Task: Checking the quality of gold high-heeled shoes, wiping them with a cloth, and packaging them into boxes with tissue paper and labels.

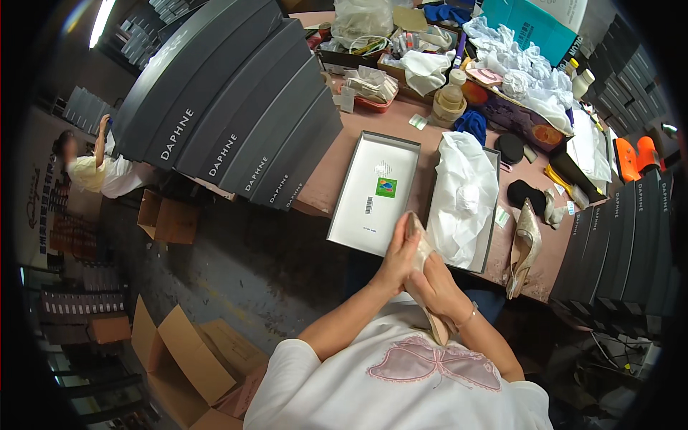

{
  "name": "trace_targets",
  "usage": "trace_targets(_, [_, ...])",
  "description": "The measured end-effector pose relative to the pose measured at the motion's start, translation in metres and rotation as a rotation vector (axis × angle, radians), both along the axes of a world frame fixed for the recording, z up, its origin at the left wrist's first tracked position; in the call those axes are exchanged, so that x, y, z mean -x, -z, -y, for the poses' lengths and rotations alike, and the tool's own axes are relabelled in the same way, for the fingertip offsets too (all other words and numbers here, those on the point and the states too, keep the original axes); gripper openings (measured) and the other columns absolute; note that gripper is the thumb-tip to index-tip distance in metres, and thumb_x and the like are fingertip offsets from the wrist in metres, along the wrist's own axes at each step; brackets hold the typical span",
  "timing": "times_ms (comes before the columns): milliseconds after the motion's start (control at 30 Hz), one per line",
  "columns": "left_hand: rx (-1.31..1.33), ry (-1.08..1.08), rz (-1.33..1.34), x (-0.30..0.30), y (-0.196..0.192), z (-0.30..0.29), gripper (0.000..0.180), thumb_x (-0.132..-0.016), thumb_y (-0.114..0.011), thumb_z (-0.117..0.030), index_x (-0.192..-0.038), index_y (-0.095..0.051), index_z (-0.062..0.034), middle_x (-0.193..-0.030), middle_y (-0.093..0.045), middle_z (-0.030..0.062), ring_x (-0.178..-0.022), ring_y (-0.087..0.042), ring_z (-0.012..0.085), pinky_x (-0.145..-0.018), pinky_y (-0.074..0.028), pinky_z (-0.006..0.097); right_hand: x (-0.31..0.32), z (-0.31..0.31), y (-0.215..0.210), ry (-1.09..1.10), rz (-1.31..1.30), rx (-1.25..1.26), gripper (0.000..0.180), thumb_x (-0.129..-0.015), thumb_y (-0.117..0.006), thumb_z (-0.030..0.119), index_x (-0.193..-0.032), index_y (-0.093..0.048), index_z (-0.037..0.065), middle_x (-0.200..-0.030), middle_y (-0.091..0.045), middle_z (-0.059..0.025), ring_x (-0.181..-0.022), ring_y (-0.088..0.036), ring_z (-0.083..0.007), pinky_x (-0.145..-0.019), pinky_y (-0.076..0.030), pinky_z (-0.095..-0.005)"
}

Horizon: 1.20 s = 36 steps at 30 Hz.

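Close to my chest I hold a beige pointed shoe (423,246) in both hands, tilted. My left hand (393,266) is closed round its upper end, and my right hand (439,288) grips its middle from the other side. My fingers hide much of the shoe; its lower end shows below my right hand. Just beyond my hands lie a shallow white box lid (353,215), inner side up, and a shoe box (491,247) with crumpled white tissue paper (459,172) in it. A similar pale gold shoe (527,244) rests on the table to the right.
Dark grey shoe boxes are piled high at left (236,122) and right (609,244). A plastic bottle (448,100), blue cloth (471,125) and a round black pad (509,148) lie farther back. Open cartons (193,351) stand on the floor; another person (107,168) is far left.
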State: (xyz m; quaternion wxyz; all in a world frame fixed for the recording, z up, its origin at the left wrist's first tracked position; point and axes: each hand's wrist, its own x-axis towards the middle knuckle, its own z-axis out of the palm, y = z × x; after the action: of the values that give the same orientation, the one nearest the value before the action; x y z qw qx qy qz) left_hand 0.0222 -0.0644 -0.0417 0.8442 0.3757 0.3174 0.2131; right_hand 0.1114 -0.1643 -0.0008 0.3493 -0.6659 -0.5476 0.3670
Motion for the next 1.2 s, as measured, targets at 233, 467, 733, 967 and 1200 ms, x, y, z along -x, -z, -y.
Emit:
trace_targets(233, [0.021,0.091,0.146,-0.013,-0.009,-0.007,0.049,-0.101,-0.044,-0.022,-0.144,-0.026,-0.0094,-0.122,-0.05,0.0088,-0.109,-0.05,0.0145,-0.094,-0.043,0.029,-0.014,0.07,-0.003,0.129,0.101,-0.209,0.05,-0.094,-0.043,0.034,-0.129,-0.053,0.0,-0.146,-0.03,-0.0257,-0.137,-0.025,-0.043,-0.112,-0.019,-0.048])
trace_targets(467, [0.077,0.241,0.172,-0.043,-0.016,0.008,0.052,-0.101,-0.044,-0.029,-0.145,-0.024,-0.0106,-0.131,-0.044,0.0075,-0.118,-0.046,0.0159,-0.098,-0.041,0.03,-0.036,0.019,-0.003,0.227,0.174,-0.112,0.061,-0.095,-0.034,0.04,-0.141,-0.037,-0.001,-0.153,-0.007,-0.0287,-0.143,0.002,-0.0419,-0.111,-0.013,-0.0549])
trace_targets(733, [0.079,0.106,0.09,-0.031,-0.006,-0.007,0.055,-0.101,-0.042,-0.034,-0.146,-0.02,-0.0116,-0.138,-0.038,0.0099,-0.126,-0.041,0.0197,-0.103,-0.037,0.033,-0.024,-0.02,0.039,0.271,0.207,0.026,0.068,-0.097,-0.025,0.053,-0.137,-0.044,0.001,-0.152,-0.02,-0.0203,-0.144,-0.004,-0.0361,-0.108,-0.01,-0.0622])
trace_targets(967, [0.074,0.101,0.126,-0.015,-0.018,0.005,0.058,-0.101,-0.041,-0.034,-0.147,-0.016,-0.0114,-0.141,-0.034,0.0095,-0.128,-0.037,0.0195,-0.106,-0.034,0.033,-0.018,-0.006,0.016,0.236,0.054,-0.132,0.079,-0.094,-0.026,0.064,-0.14,-0.039,0.001,-0.151,-0.019,-0.0237,-0.14,-0.014,-0.0429,-0.11,-0.008,-0.0588])
trace_targets(1200, [-0.011,0.038,-0.002,-0.012,-0.013,0.0,0.061,-0.101,-0.042,-0.034,-0.148,-0.013,-0.0088,-0.149,-0.024,0.0114,-0.135,-0.027,0.0215,-0.11,-0.025,0.033,-0.014,-0.018,0.007,0.213,-0.544,-0.081,0.098,-0.089,-0.038,0.068,-0.148,0.004,0.001,-0.153,-0.008,-0.0235,-0.139,-0.024,-0.0318,-0.113,-0.019,-0.0342])
